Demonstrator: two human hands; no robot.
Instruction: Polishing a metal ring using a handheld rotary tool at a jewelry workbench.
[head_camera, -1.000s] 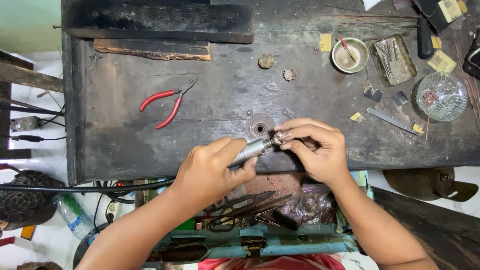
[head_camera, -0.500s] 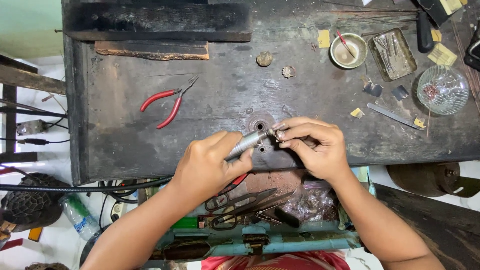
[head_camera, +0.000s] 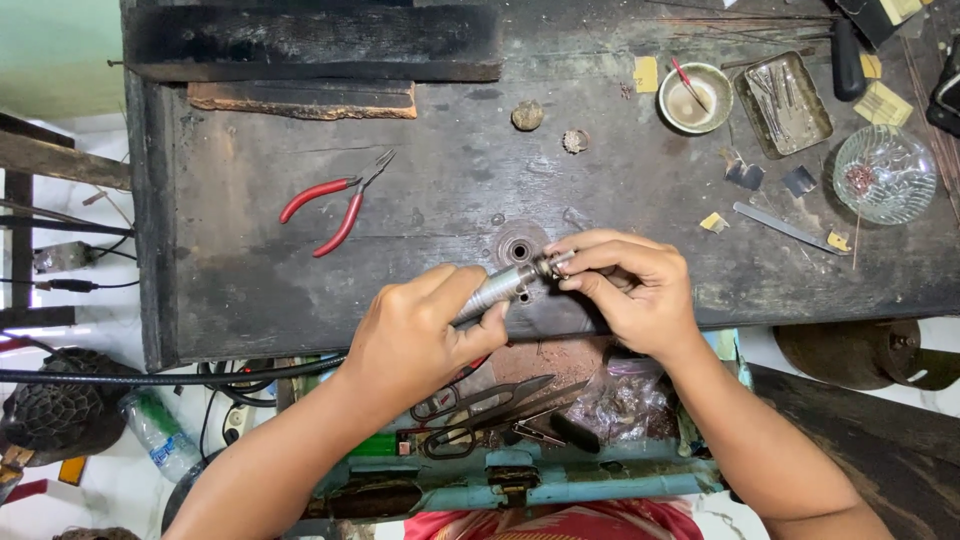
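Observation:
My left hand grips a silver rotary tool handpiece that points up and to the right over the dark wooden workbench. A black flexible shaft runs from it to the left. My right hand pinches the tip of the handpiece between thumb and fingers; what sits in the tip is too small to make out. Both hands hover over the front edge of the bench, just below a round metal fitting set in the top.
Red-handled pliers lie left of centre. At back right stand a small bowl, a metal tray and a glass dish. A metal strip lies to the right. Scissors rest in the drawer below.
Both hands have stayed over the front edge with the handpiece between them. The camera view has shifted slightly; the grip looks the same.

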